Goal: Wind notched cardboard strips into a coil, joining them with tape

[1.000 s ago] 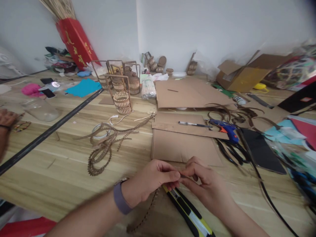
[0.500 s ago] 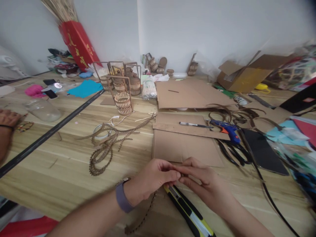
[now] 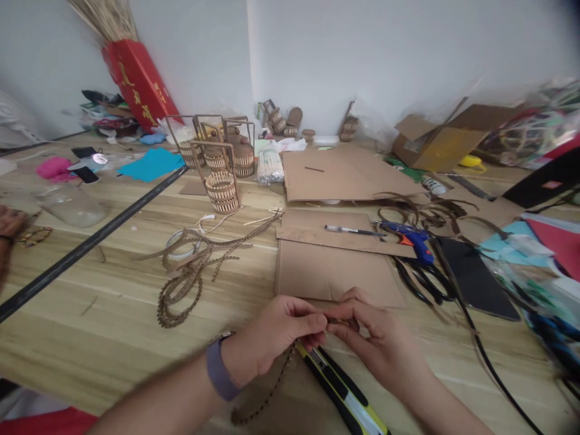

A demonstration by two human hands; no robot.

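Note:
Near the bottom middle, my left hand (image 3: pixel 290 329) is closed, thumb against fingers, on a thin brown notched strip (image 3: pixel 272 393) that hangs down below it and curls to the left. My right hand (image 3: pixel 362 323) pinches the strip's small brown end, fingertips almost touching those of my left hand. Much of that end is hidden by the fingers. A yellow-black utility knife (image 3: pixel 338 386) lies on the table just below both hands. Left of the hands is a tangled heap of similar brown strips (image 3: pixel 181 296). Cardboard pieces (image 3: pixel 326 266) lie beyond the hands.
Small baskets with tall handles (image 3: pixel 222 190) stand at the back left. At right are a blue glue gun (image 3: pixel 419 241), black-handled scissors (image 3: pixel 426 281), a dark flat panel (image 3: pixel 480 278) and a cable. A glass jar (image 3: pixel 72 205) and another person's hand (image 3: pixel 9 222) are at far left.
The view has shifted slightly to the right. Both hands remain together, with the fingers slightly rearranged around the strip's end. The other person's hand has moved a little left.

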